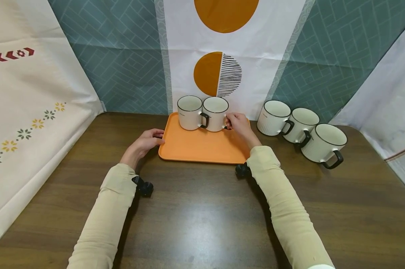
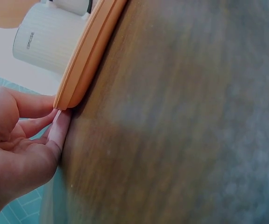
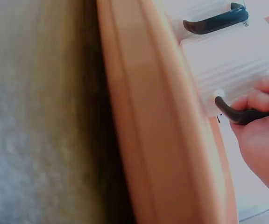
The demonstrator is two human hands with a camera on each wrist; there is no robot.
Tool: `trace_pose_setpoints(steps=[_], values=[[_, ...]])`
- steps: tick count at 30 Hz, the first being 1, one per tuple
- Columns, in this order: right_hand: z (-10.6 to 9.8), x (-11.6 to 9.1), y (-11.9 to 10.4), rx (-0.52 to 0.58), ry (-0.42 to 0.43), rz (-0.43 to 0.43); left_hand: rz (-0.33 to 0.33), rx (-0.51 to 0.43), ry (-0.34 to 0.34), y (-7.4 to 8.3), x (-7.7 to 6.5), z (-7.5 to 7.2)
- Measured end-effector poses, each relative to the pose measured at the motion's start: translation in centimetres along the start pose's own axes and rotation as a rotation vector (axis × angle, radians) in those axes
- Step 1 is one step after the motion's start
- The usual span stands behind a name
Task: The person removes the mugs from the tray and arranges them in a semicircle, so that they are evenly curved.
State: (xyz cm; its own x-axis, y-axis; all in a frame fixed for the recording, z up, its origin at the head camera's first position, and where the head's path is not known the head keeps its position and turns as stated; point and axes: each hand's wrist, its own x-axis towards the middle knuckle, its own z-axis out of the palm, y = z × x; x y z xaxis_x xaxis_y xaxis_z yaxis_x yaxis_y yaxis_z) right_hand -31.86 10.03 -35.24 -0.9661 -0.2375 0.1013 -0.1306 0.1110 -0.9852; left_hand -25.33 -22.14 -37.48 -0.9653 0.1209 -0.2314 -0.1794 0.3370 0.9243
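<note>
An orange tray [image 1: 202, 151] lies on the table with two white, dark-rimmed mugs standing side by side near its back edge. At the tray's left edge, my left hand [image 1: 145, 144] pinches the rim between thumb and fingers; the left wrist view shows fingertips of this hand [image 2: 27, 135] on the tray's edge [image 2: 90, 56]. My right hand [image 1: 240, 126] grips the black handle [image 3: 253, 114] of the right mug [image 1: 215, 114], fingers curled through it. The left mug [image 1: 188, 112] stands close beside it, its handle overlapping the right mug in the head view.
Three similar mugs stand on the table right of the tray: one mug [image 1: 273, 117] at the back, a middle mug [image 1: 300, 125], and a nearer mug [image 1: 323, 144]. Their handles point right and forward. A patterned cloth [image 1: 121, 74] hangs behind the wooden table [image 1: 195, 209].
</note>
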Motion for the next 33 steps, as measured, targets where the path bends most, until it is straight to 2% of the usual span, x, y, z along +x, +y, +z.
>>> trace_pose_setpoints(steps=[5, 14, 21, 26, 33], values=[[-0.1, -0.1, 0.4, -0.018, -0.017, -0.003, -0.002, 0.007, 0.002, 0.1, 0.0, 0.1], [-0.7, -0.8, 0.3, -0.036, 0.002, 0.02, -0.011, 0.001, -0.006, 0.1, -0.1, 0.4], [-1.8, -1.6, -0.4, 0.019, 0.005, 0.05, -0.011, -0.001, -0.004, 0.2, -0.2, 0.3], [-2.7, -2.4, -0.5, 0.026, 0.039, 0.084, -0.013, 0.01, -0.003, 0.2, -0.2, 0.3], [-4.2, -4.1, -1.3, 0.061, 0.051, 0.036, -0.02, 0.008, -0.005, 0.3, -0.2, 0.2]])
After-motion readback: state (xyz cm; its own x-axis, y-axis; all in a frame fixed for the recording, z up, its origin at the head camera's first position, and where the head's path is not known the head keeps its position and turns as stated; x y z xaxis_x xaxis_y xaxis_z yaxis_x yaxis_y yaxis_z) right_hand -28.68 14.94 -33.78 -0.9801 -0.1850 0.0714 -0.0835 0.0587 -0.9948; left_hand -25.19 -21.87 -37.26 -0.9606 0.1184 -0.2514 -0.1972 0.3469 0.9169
